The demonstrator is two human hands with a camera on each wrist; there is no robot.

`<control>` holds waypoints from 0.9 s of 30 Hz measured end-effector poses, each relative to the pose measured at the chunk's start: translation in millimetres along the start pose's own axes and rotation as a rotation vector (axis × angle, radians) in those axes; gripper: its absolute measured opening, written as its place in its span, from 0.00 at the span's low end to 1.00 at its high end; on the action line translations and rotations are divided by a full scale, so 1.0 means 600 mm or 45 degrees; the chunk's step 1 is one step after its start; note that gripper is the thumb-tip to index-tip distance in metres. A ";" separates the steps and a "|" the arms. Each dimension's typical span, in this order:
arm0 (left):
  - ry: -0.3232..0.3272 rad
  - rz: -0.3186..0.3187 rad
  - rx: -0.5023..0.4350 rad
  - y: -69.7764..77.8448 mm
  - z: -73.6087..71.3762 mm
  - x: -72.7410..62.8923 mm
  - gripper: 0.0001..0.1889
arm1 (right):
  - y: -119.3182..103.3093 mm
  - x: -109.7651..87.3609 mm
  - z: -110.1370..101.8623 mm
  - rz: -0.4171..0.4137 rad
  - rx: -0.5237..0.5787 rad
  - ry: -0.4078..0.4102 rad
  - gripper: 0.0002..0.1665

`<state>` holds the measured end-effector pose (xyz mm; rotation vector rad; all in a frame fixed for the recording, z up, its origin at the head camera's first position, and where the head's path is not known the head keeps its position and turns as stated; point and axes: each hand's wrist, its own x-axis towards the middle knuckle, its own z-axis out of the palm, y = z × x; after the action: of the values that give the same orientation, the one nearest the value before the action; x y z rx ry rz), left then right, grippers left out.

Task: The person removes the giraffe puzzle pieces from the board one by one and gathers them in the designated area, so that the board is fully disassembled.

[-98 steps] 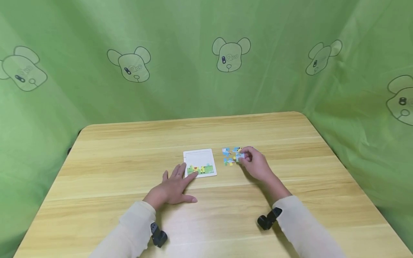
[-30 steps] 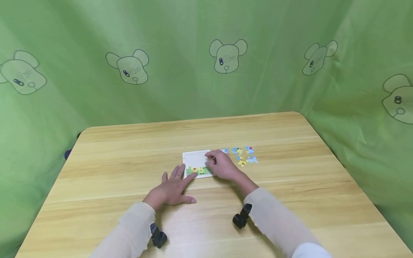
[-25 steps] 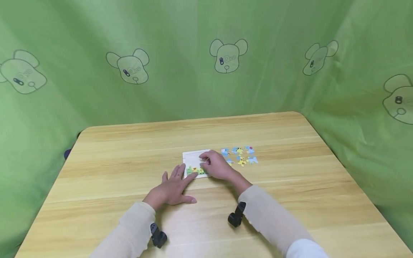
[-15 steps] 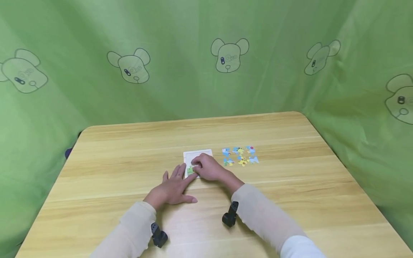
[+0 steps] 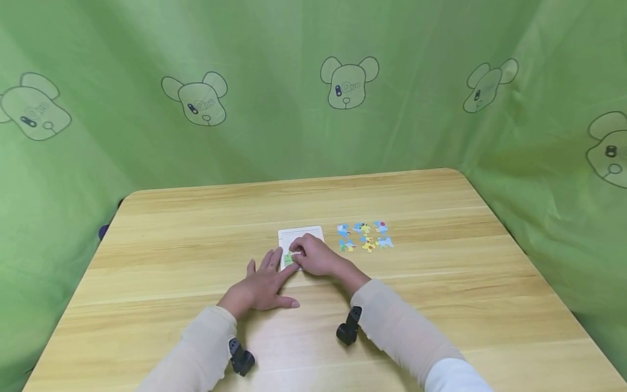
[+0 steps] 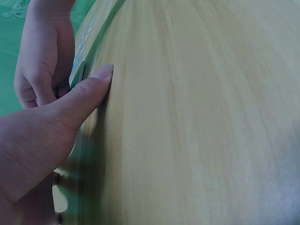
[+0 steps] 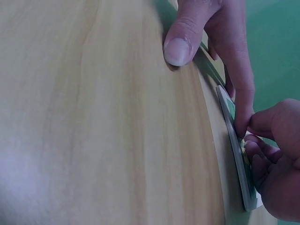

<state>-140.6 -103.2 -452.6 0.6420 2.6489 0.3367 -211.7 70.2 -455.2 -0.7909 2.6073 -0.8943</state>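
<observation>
So the left hand (image 5: 264, 284) is lying flat with its fingers spread wide, fingertips resting on the near-left corner of a small white puzzle tray (image 5: 286, 239); its thumb is sticking out sideways, well off the tray; the right hand (image 5: 315, 256) is reaching in from the other side and covering a good chunk of that tray, fingers curled in narrow and tips bunched right by the left index finger; can't tell if it's holding a piece, since the fingers are hiding that spot.

A bit of green puzzle picture (image 5: 288, 258) is peeking out inside the tray, squeezed between the two hands; past the right hand, off to its right, six loose puzzle pieces (image 5: 368, 245) are lying in two rows of three, mostly blue and yellow, one showing a red dot; all of it is sitting on a wood-grain table (image 5: 490, 245); beyond the hands, a green cloth (image 5: 274, 136) with outlined bear-like heads is hanging behind the far edge.
</observation>
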 end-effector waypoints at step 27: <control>-0.002 -0.005 0.044 0.001 0.002 0.004 0.45 | 0.009 -0.009 -0.005 0.161 0.213 0.301 0.08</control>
<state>-141.7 -101.4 -454.0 0.6472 2.6591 0.2897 -210.7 78.4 -456.2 -0.4975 2.6969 -1.2143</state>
